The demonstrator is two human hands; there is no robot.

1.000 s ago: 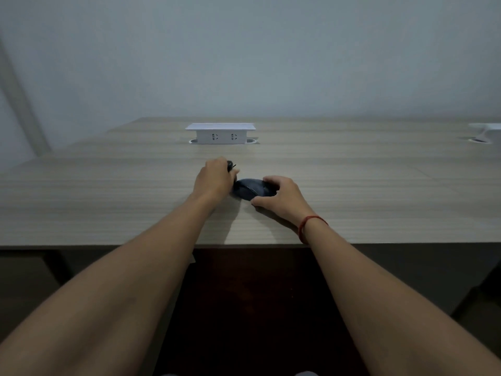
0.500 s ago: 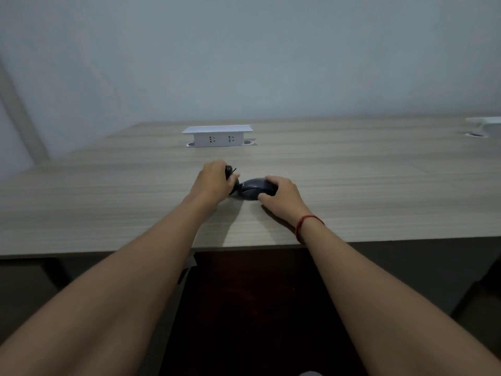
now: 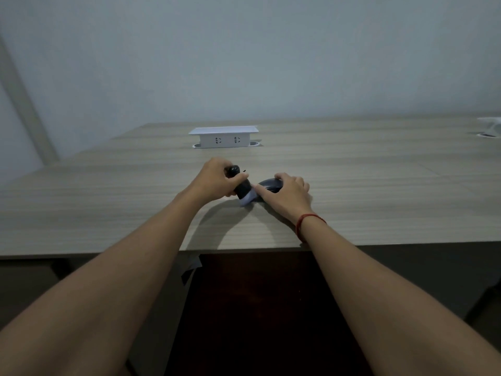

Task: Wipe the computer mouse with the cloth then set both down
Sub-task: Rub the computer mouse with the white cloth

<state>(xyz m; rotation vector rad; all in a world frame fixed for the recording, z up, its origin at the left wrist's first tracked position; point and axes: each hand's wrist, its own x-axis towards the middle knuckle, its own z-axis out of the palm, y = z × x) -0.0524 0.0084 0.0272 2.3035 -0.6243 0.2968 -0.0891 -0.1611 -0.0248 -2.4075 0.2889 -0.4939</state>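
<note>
A dark rounded computer mouse [image 3: 268, 183] lies on the wooden table [image 3: 379, 191], a short way in from the front edge. My right hand [image 3: 288, 195] rests over its right side, fingers curled on it. My left hand [image 3: 214, 180] is closed around a bunched dark cloth [image 3: 242, 187]. The cloth's pale bluish lower end touches the table right beside the mouse's left side. Part of the cloth is hidden inside my fist, and my right hand hides much of the mouse.
A white pop-up socket box [image 3: 223, 138] stands behind my hands toward the back of the table. Another white fitting [image 3: 490, 126] sits at the far right edge. A pale wall rises behind the table, and the space below the front edge is dark.
My left hand has tilted the cloth up so its pale lower end shows next to the mouse. My right hand stays on the mouse, which has hardly moved.
</note>
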